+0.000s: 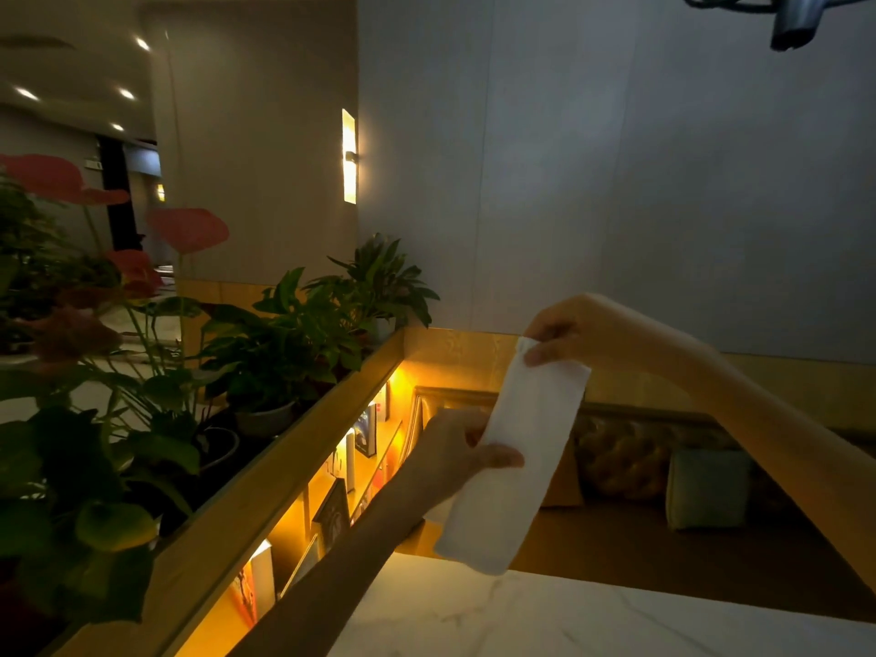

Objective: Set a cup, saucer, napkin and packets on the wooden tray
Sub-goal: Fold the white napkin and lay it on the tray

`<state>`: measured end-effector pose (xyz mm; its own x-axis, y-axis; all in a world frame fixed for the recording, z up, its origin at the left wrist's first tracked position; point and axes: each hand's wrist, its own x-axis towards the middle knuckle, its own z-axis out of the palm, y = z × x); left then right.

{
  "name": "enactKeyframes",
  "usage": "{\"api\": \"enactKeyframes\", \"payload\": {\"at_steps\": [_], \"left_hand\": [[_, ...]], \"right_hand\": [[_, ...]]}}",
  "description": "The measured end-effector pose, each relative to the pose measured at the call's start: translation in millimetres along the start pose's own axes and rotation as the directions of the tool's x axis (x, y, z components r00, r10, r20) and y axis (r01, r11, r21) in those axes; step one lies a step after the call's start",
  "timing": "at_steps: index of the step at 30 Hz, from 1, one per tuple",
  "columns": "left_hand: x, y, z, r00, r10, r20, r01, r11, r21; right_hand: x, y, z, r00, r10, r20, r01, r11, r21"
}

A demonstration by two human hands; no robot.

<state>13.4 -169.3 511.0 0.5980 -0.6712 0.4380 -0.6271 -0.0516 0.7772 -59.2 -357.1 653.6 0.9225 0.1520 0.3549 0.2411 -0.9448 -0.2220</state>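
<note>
Both hands, left [455, 459] and right [569, 331], pinch a long folded white napkin [516, 462] with closed fingers

The scene is dim overall, with the big wall [616, 158] a flat grey-blue. Warm amber light glows from under the wooden ledge [265, 471], washing the books [365, 429] beneath it in orange. A wall lamp [349, 156] above the ledge is blown out to white-yellow. Small ceiling spots [26, 93] far left of that lamp flare softly. The plants [95, 419] above the ledge sit in deep shadow, leaves nearly black. The white napkin [516, 462] and the pale surface [569, 618] catch the brightest light. Straight lines bow toward the edges, and fine detail is soft and smeared.
</note>
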Motion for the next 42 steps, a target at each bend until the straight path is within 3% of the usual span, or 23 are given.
{"api": "enactKeyframes", "payload": {"at_steps": [7,14,17,20,22,24,26,28,30,36,42], "left_hand": [[3,2,9,0.996,0.046,-0.072,-0.047,0.999,-0.021],[-7,-29,5,0.991,-0.07,0.117,0.076,0.996,-0.04],[-10,-36,-1,0.986,-0.109,0.125,0.127,0.98,-0.15],[-10,-41,-4,0.986,-0.158,0.049,0.16,0.837,-0.524],[-8,-40,-5,0.968,-0.239,-0.082,0.133,0.759,-0.637],[-4,-30,-3,0.912,-0.325,-0.252,0.139,0.82,-0.555],[1,-24,-1,0.856,-0.318,-0.408,0.126,0.893,-0.431],[2,-18,-2,0.829,-0.284,-0.481,0.085,0.915,-0.394],[2,-17,-8,0.799,-0.264,-0.54,0.082,0.938,-0.337],[2,-24,-10,0.804,-0.234,-0.547,0.109,0.962,-0.25],[0,-50,2,0.79,-0.314,-0.526,0.237,0.948,-0.21]], "right_hand": [[-3,-2,-15,1.0,-0.024,-0.019,0.024,0.999,-0.029],[-12,8,-46,0.984,-0.006,-0.176,0.005,1.0,-0.004],[-16,19,-51,0.972,0.026,-0.232,-0.023,1.0,0.019],[-24,34,-40,0.922,0.092,-0.376,-0.065,0.994,0.085],[-28,44,-17,0.873,0.141,-0.467,-0.086,0.987,0.138],[-32,48,14,0.836,0.167,-0.522,-0.092,0.982,0.165],[-37,48,44,0.804,0.178,-0.567,-0.109,0.982,0.154],[-44,49,62,0.769,0.189,-0.611,-0.128,0.981,0.142],[-52,53,69,0.725,0.252,-0.641,-0.126,0.964,0.236],[-65,61,92,0.673,0.446,-0.59,-0.064,0.83,0.554],[-82,72,137,0.661,0.704,-0.26,-0.211,0.507,0.835]]}}
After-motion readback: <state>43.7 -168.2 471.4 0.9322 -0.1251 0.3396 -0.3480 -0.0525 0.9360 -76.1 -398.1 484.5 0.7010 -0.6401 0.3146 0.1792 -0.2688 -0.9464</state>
